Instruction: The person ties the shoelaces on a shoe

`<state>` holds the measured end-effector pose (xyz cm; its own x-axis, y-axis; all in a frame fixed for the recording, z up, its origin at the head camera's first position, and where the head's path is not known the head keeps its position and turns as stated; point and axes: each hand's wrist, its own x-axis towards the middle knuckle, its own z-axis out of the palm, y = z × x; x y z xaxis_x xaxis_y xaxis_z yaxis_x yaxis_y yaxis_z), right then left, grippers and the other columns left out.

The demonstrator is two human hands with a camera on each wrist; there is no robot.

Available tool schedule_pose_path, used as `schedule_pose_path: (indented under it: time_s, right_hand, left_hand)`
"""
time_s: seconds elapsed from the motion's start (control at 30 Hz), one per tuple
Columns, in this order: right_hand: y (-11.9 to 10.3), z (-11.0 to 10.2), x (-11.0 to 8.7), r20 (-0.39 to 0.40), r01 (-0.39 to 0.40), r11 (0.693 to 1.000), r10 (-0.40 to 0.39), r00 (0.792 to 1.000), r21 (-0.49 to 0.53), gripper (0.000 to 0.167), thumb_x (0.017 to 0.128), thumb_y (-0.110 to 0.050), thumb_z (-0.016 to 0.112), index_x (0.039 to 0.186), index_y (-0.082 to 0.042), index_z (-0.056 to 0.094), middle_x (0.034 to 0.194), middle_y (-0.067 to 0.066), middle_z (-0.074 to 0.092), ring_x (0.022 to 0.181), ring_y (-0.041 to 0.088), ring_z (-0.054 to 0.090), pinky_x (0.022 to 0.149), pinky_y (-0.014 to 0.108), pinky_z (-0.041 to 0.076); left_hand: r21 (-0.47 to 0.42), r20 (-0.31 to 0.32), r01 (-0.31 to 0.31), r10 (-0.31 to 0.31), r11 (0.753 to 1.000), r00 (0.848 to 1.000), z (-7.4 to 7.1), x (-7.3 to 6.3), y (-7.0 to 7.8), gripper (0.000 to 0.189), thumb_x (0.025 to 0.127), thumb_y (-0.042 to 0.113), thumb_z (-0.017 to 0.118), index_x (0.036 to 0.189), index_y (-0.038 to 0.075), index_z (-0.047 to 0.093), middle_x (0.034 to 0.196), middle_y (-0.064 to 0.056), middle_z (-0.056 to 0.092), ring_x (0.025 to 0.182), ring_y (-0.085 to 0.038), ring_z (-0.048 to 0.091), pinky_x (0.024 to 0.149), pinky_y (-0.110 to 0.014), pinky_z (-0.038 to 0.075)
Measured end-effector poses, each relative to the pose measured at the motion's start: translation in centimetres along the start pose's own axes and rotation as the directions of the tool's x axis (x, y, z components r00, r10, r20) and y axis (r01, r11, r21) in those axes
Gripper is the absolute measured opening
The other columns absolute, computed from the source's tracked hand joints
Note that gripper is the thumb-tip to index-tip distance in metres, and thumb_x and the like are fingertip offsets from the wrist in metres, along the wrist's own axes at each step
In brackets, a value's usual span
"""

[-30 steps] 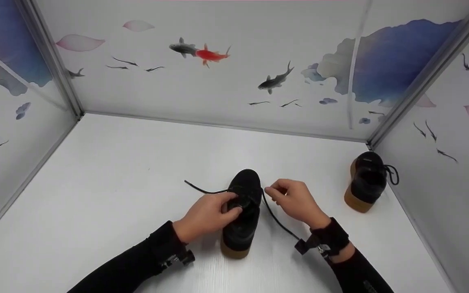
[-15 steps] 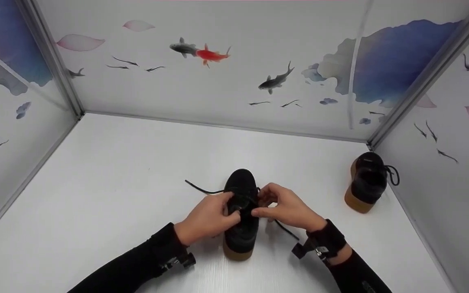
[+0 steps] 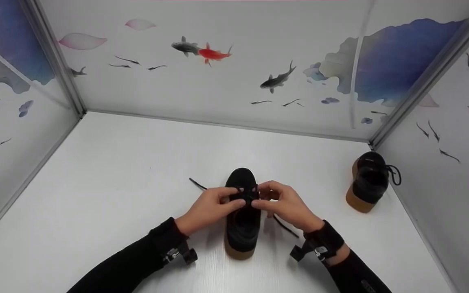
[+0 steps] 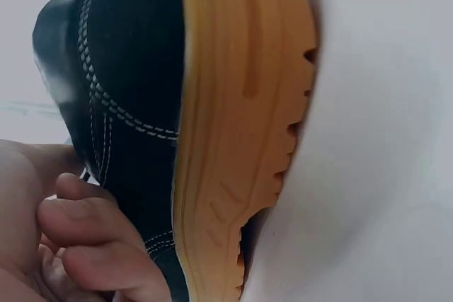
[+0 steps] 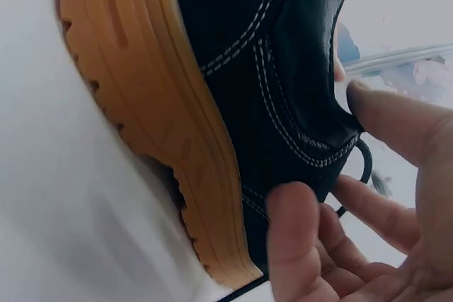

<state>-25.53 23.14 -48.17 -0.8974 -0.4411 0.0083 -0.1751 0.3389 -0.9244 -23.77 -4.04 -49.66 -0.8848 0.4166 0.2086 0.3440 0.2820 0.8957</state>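
Observation:
A black lace-up shoe (image 3: 242,232) with a tan sole stands upright on the white table, its toe pointing away. My left hand (image 3: 210,206) grips the left side of its lacing area, thumb and fingertips at the laces. Opposite it, my right hand (image 3: 286,205) pinches the right eyelet flap between thumb and fingers. One lace end (image 3: 198,184) sticks out to the left; the other (image 3: 286,227) trails right under my right hand. The wrist views show white stitching and the grooved sole (image 4: 226,118) close up. My fingers partly hide the laces.
A matching black shoe (image 3: 368,183) with a tied lace loop stands at the right, near the side wall. Printed walls with fish (image 3: 214,53) and petals enclose the white table (image 3: 145,154) at the back and both sides.
My right hand has come left from beside the shoe onto its right flap. My left fingertips have shifted slightly up the lacing, and the shoe has turned a little.

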Motion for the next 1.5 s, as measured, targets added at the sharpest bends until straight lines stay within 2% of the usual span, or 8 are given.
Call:
schedule_pose_path:
  time_s: [0.17, 0.27, 0.5, 0.7, 0.87, 1.03, 1.3, 1.5]
  right_hand:
    - [0.2, 0.7, 0.3, -0.043, 0.021, 0.986, -0.014, 0.999, 0.167, 0.032, 0.098, -0.019, 0.088, 0.123, -0.002, 0.078, 0.11, 0.01, 0.077, 0.08, 0.018, 0.063, 0.062, 0.026, 0.052]
    - [0.4, 1.1, 0.4, -0.069, 0.028, 0.972, -0.012, 0.998, 0.232, 0.025, 0.098, -0.017, 0.088, 0.115, -0.001, 0.079, 0.104, 0.007, 0.078, 0.077, 0.016, 0.06, 0.063, 0.026, 0.049]
    - [0.4, 1.4, 0.4, -0.111, 0.046, 0.957, -0.014, 0.994, 0.287, 0.022, 0.101, -0.018, 0.084, 0.103, 0.002, 0.076, 0.093, 0.006, 0.074, 0.077, 0.016, 0.06, 0.063, 0.026, 0.049]
    - [0.0, 1.1, 0.5, -0.162, 0.061, 0.933, -0.003, 0.987, 0.354, 0.019, 0.103, -0.017, 0.082, 0.103, 0.001, 0.077, 0.105, 0.011, 0.078, 0.095, 0.02, 0.07, 0.068, 0.027, 0.055]
    - [-0.3, 0.3, 0.5, -0.209, 0.095, 0.908, -0.009, 0.978, 0.407, 0.022, 0.104, -0.016, 0.08, 0.105, 0.006, 0.074, 0.109, 0.018, 0.081, 0.097, 0.023, 0.071, 0.067, 0.028, 0.054]
    - [-1.0, -0.9, 0.6, -0.23, 0.083, 0.902, 0.018, 0.973, 0.423, 0.021, 0.106, -0.015, 0.078, 0.106, 0.005, 0.076, 0.106, 0.017, 0.082, 0.093, 0.021, 0.071, 0.065, 0.026, 0.052]
    - [-2.4, -2.7, 0.5, -0.269, 0.074, 0.92, 0.035, 0.963, 0.385, 0.028, 0.108, -0.016, 0.076, 0.113, 0.011, 0.076, 0.103, 0.018, 0.081, 0.085, 0.019, 0.068, 0.06, 0.025, 0.051]
    - [-3.0, -3.3, 0.6, -0.272, 0.053, 0.936, 0.047, 0.961, 0.348, 0.027, 0.108, -0.02, 0.077, 0.113, 0.006, 0.079, 0.102, 0.017, 0.08, 0.084, 0.019, 0.067, 0.06, 0.025, 0.05]
  left_hand:
    - [-0.185, -0.01, -0.008, 0.006, 0.983, 1.0, 0.2, 0.5, -0.3, 0.025, 0.105, 0.025, 0.081, 0.125, 0.011, 0.084, 0.106, 0.0, 0.078, 0.084, -0.01, 0.061, 0.072, -0.021, 0.05]
    - [-0.265, -0.004, 0.009, -0.01, 0.964, 1.0, 0.3, 0.5, -0.3, 0.022, 0.105, 0.023, 0.082, 0.121, 0.01, 0.085, 0.107, 0.001, 0.079, 0.087, -0.008, 0.062, 0.074, -0.02, 0.052]
    - [-0.461, 0.034, 0.145, -0.146, 0.875, 0.989, 0.2, 0.3, 0.2, 0.023, 0.103, 0.027, 0.084, 0.11, 0.004, 0.085, 0.069, 0.005, 0.055, 0.055, -0.007, 0.04, 0.051, -0.022, 0.032]
    - [-0.464, -0.037, 0.095, -0.126, 0.881, 0.991, -0.1, 0.6, 0.2, 0.029, 0.106, 0.024, 0.08, 0.103, -0.004, 0.076, 0.086, -0.008, 0.07, 0.07, -0.017, 0.06, 0.059, -0.027, 0.053]
    - [-0.519, -0.075, 0.071, -0.128, 0.852, 0.989, -0.2, 0.8, 0.5, 0.026, 0.108, 0.021, 0.076, 0.107, -0.006, 0.075, 0.106, -0.014, 0.079, 0.092, -0.021, 0.074, 0.071, -0.029, 0.063]
    - [-0.561, -0.087, 0.06, -0.131, 0.826, 0.987, -0.6, 0.7, 1.1, 0.025, 0.11, 0.02, 0.073, 0.111, -0.004, 0.076, 0.113, -0.017, 0.082, 0.106, -0.026, 0.08, 0.079, -0.034, 0.066]
    - [-0.563, -0.094, 0.031, -0.101, 0.826, 0.99, -1.6, 0.7, 2.5, 0.026, 0.113, 0.024, 0.069, 0.11, -0.001, 0.073, 0.115, -0.018, 0.082, 0.108, -0.031, 0.08, 0.085, -0.039, 0.066]
    - [-0.539, -0.13, -0.001, -0.082, 0.842, 0.988, -2.6, 1.0, 3.2, 0.025, 0.114, 0.023, 0.067, 0.109, -0.001, 0.072, 0.111, -0.018, 0.082, 0.104, -0.031, 0.08, 0.081, -0.038, 0.066]
